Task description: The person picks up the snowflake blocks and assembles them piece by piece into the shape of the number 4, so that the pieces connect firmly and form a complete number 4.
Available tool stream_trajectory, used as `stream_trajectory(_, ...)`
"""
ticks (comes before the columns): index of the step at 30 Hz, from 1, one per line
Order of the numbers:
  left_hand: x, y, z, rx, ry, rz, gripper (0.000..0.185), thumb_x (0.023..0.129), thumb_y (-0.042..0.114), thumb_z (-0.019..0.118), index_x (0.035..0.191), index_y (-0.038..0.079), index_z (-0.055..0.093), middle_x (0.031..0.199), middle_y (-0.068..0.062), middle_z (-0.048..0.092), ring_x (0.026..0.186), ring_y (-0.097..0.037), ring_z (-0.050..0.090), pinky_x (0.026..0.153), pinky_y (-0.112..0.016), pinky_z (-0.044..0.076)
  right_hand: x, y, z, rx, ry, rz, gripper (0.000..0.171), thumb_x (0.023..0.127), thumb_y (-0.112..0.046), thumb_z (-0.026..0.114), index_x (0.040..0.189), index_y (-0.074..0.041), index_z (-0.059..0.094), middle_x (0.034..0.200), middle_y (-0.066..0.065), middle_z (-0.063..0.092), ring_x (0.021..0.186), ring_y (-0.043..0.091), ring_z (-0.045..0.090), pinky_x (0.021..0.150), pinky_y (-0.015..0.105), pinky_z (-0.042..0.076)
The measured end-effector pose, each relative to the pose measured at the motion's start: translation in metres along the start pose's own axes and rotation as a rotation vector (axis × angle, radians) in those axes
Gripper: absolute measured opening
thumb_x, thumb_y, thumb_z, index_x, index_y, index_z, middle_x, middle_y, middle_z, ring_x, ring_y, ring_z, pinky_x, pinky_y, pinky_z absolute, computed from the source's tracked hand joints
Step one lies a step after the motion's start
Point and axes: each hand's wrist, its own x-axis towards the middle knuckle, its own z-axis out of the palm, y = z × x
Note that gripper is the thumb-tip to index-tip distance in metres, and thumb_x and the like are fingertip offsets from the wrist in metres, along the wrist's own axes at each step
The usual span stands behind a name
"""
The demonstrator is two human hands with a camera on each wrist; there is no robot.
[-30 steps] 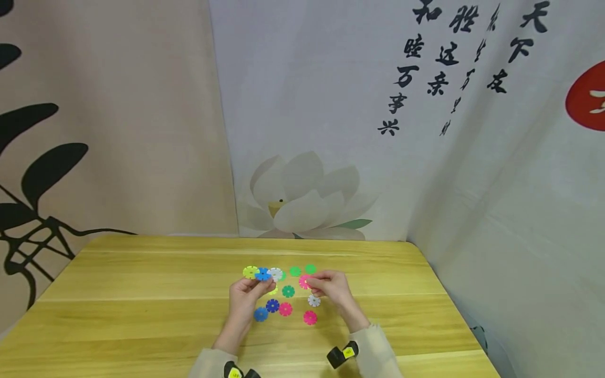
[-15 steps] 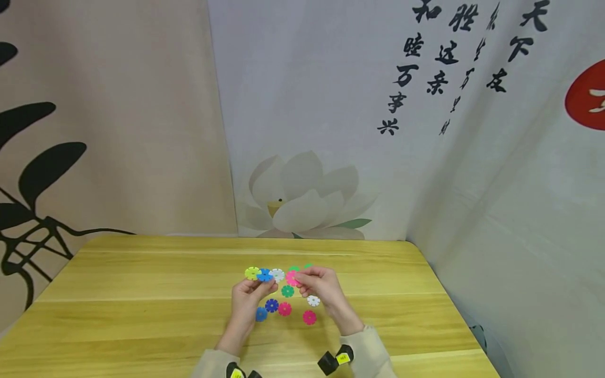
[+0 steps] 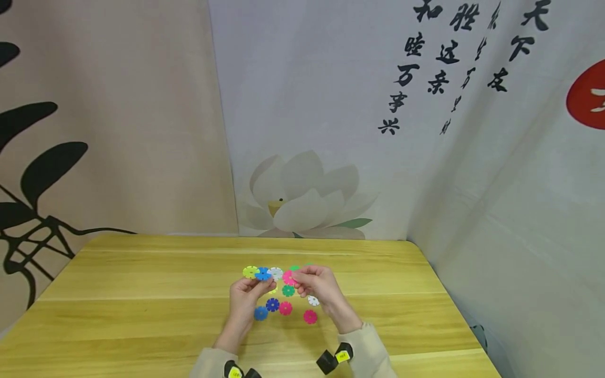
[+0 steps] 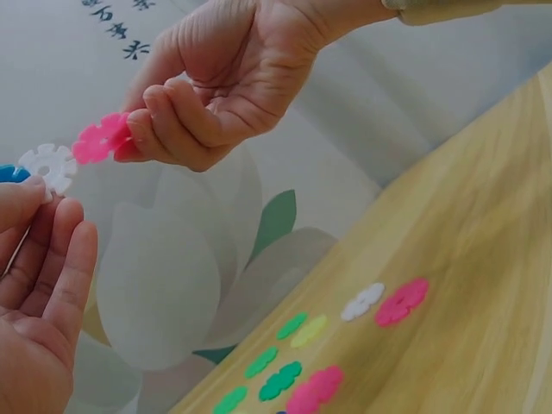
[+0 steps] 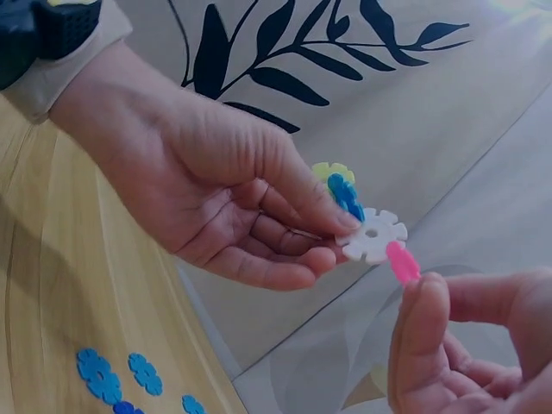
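If I push with the slots out of line, the thin pink plastic disc point(image 5: 403, 261) pinched in my right hand point(image 3: 323, 287) could skid, or the row my left hand point(image 3: 246, 300) pinches, yellow notched disc point(image 3: 250, 272), blue notched disc point(image 3: 262, 274) and white notched disc point(image 5: 379, 233), might pop apart. The pink one, between my hands, meets the white rim, its round edge petal-like; I can't tell whether it's slotted in.

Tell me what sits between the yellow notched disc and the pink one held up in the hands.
From the yellow notched disc toward the held pink notched disc come a blue notched disc, then a white notched disc, as the head view shows.
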Motion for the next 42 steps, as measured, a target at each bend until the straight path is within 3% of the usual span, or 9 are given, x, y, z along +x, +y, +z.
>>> stream_trajectory(8,-0.001,0.0,-0.001,0.027,-0.052,0.069,0.015,0.084,-0.006,0.064,0.08,0.008,0.07,0.074,0.004,0.07,0.068,-0.01,0.068,0.07,-0.027,0.058,0.004,-0.001,-0.001,0.063,-0.08,0.038,0.007,0.087,-0.003,0.062,0.08,-0.002,0.061,0.064,0.0,0.059,0.051,0.005,0.052,0.048,0.013,0.047)
stream_trajectory(12,-0.002,-0.001,-0.001,0.077,-0.06,0.103,0.003,0.083,-0.006,0.065,0.081,-0.008,0.066,0.072,0.004,0.069,0.066,-0.01,0.068,0.069,-0.026,0.058,0.002,-0.003,-0.001,0.089,-0.136,0.04,0.008,0.088,-0.001,0.06,0.079,-0.002,0.06,0.063,-0.001,0.059,0.05,0.004,0.053,0.047,0.012,0.047)
stream_trajectory(15,-0.002,-0.001,0.0,0.115,-0.065,0.124,0.013,0.082,-0.007,0.065,0.083,-0.018,0.061,0.07,0.004,0.068,0.064,-0.01,0.067,0.069,-0.026,0.058,0.0,-0.003,0.0,0.089,-0.146,0.044,0.01,0.088,0.0,0.06,0.078,-0.002,0.06,0.062,-0.001,0.058,0.05,0.003,0.053,0.046,0.012,0.048)
stream_trajectory(18,-0.004,0.0,0.001,0.12,-0.064,0.133,0.015,0.082,-0.008,0.065,0.083,-0.021,0.059,0.069,0.005,0.069,0.064,-0.01,0.067,0.068,-0.025,0.058,-0.001,-0.003,0.003,0.074,-0.124,0.038,0.01,0.087,-0.001,0.06,0.078,-0.003,0.06,0.062,-0.001,0.058,0.049,0.003,0.053,0.046,0.013,0.048)
stream_trajectory(22,-0.005,0.0,0.0,0.1,-0.062,0.13,0.01,0.082,-0.008,0.064,0.081,-0.017,0.061,0.07,0.004,0.069,0.065,-0.011,0.068,0.069,-0.025,0.058,0.0,-0.003,0.007,0.065,-0.096,0.023,0.011,0.087,-0.001,0.062,0.076,-0.004,0.06,0.06,-0.001,0.058,0.048,0.003,0.053,0.046,0.013,0.049)
stream_trajectory(25,-0.004,-0.001,0.0,0.074,-0.057,0.109,0.003,0.083,-0.007,0.064,0.08,-0.008,0.065,0.071,0.004,0.069,0.067,-0.012,0.068,0.072,-0.025,0.058,0.001,-0.003,0.008,0.078,-0.085,0.015,0.012,0.087,-0.002,0.062,0.076,-0.004,0.06,0.06,-0.001,0.059,0.048,0.004,0.053,0.046,0.014,0.049)
stream_trajectory(31,-0.004,0.0,0.0,0.0,-0.05,0.072,0.019,0.086,-0.004,0.062,0.079,0.013,0.067,0.075,0.003,0.069,0.072,-0.013,0.069,0.075,-0.027,0.057,0.006,0.001,0.009,0.076,-0.057,0.005,0.014,0.091,-0.013,0.062,0.085,-0.001,0.061,0.064,-0.001,0.06,0.052,0.005,0.057,0.051,0.015,0.052)
stream_trajectory(35,-0.003,0.001,-0.001,-0.05,-0.037,0.065,0.023,0.086,-0.005,0.061,0.077,0.015,0.068,0.075,0.002,0.07,0.071,-0.012,0.069,0.074,-0.027,0.058,0.011,0.01,0.0,-0.009,-0.006,-0.016,0.027,0.092,-0.019,0.061,0.097,0.007,0.062,0.07,0.001,0.062,0.059,0.008,0.06,0.057,0.019,0.055)
stream_trajectory(42,0.0,0.002,-0.005,-0.09,-0.012,0.053,0.024,0.086,-0.005,0.062,0.076,0.015,0.069,0.074,0.001,0.07,0.07,-0.011,0.069,0.074,-0.026,0.057,0.019,0.034,-0.021,-0.155,0.071,-0.039,0.031,0.092,-0.015,0.06,0.105,0.013,0.059,0.079,0.006,0.065,0.067,0.012,0.063,0.066,0.03,0.058)
